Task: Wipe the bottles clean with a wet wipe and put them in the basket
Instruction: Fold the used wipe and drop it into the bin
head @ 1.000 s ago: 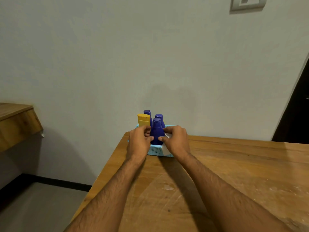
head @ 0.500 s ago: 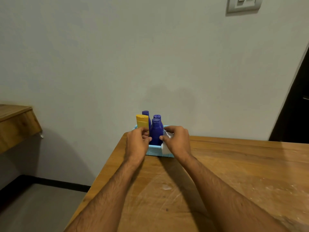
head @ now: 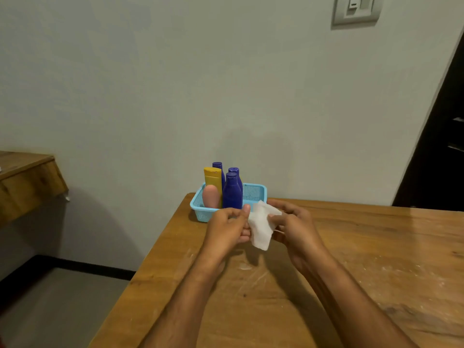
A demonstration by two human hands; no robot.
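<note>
A light blue basket (head: pixel 254 192) stands at the table's far left corner. Upright inside it are three dark blue bottles (head: pixel 232 194), a yellow tube (head: pixel 213 179) and a pink bottle (head: pixel 211 197). Just in front of the basket, above the table, both hands hold a white wet wipe (head: pixel 261 228). My left hand (head: pixel 227 228) pinches its left edge with thumb and fingers. My right hand (head: pixel 295 228) grips its right side, with the fingers curled round the cloth. Neither hand touches the basket or the bottles.
The wooden table (head: pixel 326 285) has its left edge running diagonally near my left arm, with floor below. A wall rises right behind the basket. A wooden shelf (head: pixel 25 177) juts out at the left. A dark doorway (head: pixel 442 146) is at the right.
Both hands have pulled back from the basket and the front blue bottle toward me. They now hold the wipe between them above the table. The pink bottle is uncovered.
</note>
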